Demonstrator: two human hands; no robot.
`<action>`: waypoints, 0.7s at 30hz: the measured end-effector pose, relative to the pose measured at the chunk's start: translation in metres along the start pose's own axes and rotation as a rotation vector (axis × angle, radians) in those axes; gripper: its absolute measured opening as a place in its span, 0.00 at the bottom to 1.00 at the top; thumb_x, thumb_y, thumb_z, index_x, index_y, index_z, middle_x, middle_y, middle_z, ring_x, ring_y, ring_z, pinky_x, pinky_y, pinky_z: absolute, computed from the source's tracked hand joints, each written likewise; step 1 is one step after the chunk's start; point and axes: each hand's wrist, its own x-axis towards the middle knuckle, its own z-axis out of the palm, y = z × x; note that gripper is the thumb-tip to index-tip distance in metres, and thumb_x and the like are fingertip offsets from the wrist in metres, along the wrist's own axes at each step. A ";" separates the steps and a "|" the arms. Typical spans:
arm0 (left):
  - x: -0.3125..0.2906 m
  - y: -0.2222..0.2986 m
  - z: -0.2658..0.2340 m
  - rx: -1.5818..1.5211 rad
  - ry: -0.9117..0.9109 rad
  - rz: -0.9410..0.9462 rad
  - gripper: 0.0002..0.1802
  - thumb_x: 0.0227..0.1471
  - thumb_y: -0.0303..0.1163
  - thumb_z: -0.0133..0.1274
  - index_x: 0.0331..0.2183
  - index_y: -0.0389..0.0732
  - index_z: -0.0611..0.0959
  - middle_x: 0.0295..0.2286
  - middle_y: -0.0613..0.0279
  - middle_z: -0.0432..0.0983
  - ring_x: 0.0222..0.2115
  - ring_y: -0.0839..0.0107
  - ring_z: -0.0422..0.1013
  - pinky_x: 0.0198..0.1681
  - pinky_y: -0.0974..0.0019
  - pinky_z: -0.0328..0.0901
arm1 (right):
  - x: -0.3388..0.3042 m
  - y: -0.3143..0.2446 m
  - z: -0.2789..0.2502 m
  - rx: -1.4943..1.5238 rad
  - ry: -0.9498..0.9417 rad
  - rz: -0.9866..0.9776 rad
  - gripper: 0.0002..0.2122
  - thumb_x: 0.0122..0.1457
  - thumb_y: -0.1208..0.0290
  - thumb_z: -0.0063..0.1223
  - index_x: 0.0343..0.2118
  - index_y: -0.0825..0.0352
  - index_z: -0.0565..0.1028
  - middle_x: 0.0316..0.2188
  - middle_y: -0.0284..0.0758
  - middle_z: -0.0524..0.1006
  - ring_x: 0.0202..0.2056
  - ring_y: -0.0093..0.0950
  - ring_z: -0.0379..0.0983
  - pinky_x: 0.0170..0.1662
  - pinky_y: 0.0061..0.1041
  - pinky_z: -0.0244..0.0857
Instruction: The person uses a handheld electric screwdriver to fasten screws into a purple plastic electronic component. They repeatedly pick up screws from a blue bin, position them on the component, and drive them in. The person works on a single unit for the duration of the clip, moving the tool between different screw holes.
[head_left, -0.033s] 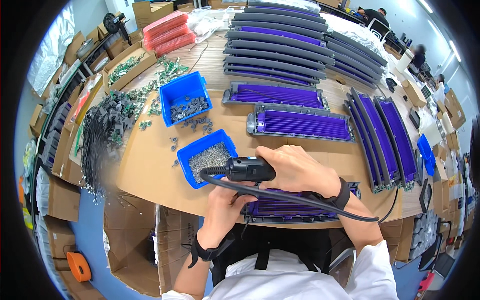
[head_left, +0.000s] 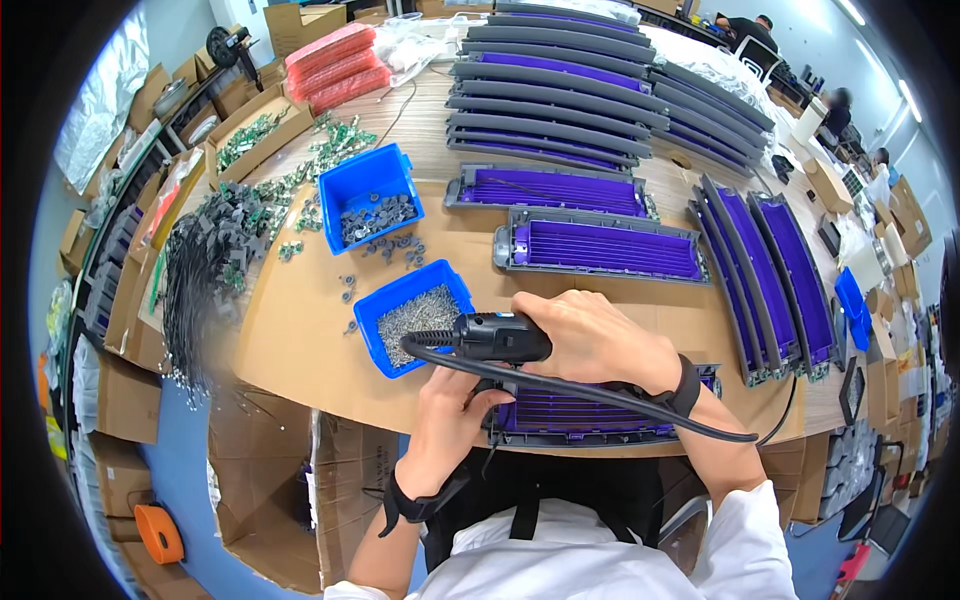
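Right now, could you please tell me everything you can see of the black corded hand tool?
The black corded hand tool looks plastic, with a rounded body and a ribbed sleeve at its left end. From there its thick cable bends back and runs rightward above the purple and grey slatted housing. The right hand grips its body; its tip is hidden.

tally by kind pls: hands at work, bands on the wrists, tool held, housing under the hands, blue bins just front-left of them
bare hands: 2
black fabric-like wristbands: 2
black cylindrical corded tool: 1
long grey-and-purple slatted housing: 1
blue rectangular plastic bins: 2
total: 8
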 end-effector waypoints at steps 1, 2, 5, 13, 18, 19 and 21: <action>0.000 0.000 0.002 0.031 0.002 0.020 0.21 0.38 0.20 0.61 0.40 0.37 0.79 0.35 0.50 0.74 0.38 0.49 0.69 0.39 0.56 0.65 | -0.001 0.002 0.000 0.005 0.002 -0.001 0.19 0.42 0.70 0.65 0.33 0.71 0.67 0.22 0.49 0.75 0.30 0.50 0.72 0.32 0.42 0.65; 0.000 0.001 0.003 0.063 0.005 0.039 0.22 0.38 0.20 0.61 0.40 0.37 0.79 0.36 0.50 0.73 0.39 0.49 0.68 0.39 0.55 0.65 | -0.001 0.004 0.000 0.011 0.003 -0.003 0.19 0.42 0.69 0.65 0.33 0.71 0.67 0.22 0.49 0.75 0.30 0.50 0.72 0.32 0.42 0.66; 0.004 0.010 0.003 0.109 0.011 0.111 0.23 0.38 0.19 0.61 0.42 0.37 0.78 0.37 0.50 0.72 0.41 0.49 0.67 0.40 0.55 0.65 | 0.000 0.010 0.001 0.005 0.011 -0.016 0.20 0.42 0.69 0.65 0.33 0.72 0.67 0.22 0.50 0.75 0.30 0.50 0.73 0.32 0.42 0.66; 0.002 0.015 -0.001 0.011 -0.042 -0.034 0.17 0.37 0.19 0.61 0.35 0.34 0.80 0.36 0.50 0.73 0.39 0.48 0.68 0.38 0.56 0.65 | 0.000 0.014 0.004 0.010 0.003 -0.027 0.17 0.44 0.67 0.62 0.33 0.72 0.69 0.21 0.48 0.74 0.27 0.49 0.72 0.30 0.40 0.65; -0.001 0.011 0.005 0.017 0.015 -0.046 0.16 0.35 0.16 0.60 0.33 0.33 0.80 0.33 0.51 0.75 0.38 0.50 0.69 0.38 0.56 0.65 | 0.000 0.007 0.003 0.033 -0.007 -0.042 0.18 0.44 0.65 0.63 0.29 0.73 0.69 0.23 0.51 0.75 0.29 0.50 0.73 0.32 0.41 0.67; 0.000 0.013 0.005 0.025 0.027 -0.033 0.17 0.35 0.16 0.59 0.33 0.33 0.80 0.33 0.51 0.75 0.38 0.50 0.69 0.38 0.56 0.65 | 0.000 0.006 0.003 0.044 -0.003 -0.033 0.17 0.44 0.65 0.62 0.29 0.73 0.69 0.23 0.51 0.75 0.29 0.50 0.73 0.32 0.41 0.67; 0.001 0.020 0.006 0.041 0.051 -0.006 0.18 0.35 0.15 0.59 0.34 0.34 0.80 0.34 0.51 0.75 0.38 0.50 0.69 0.38 0.56 0.65 | 0.000 0.003 0.002 0.065 0.004 -0.015 0.17 0.45 0.64 0.62 0.28 0.74 0.70 0.23 0.51 0.75 0.29 0.49 0.73 0.32 0.40 0.67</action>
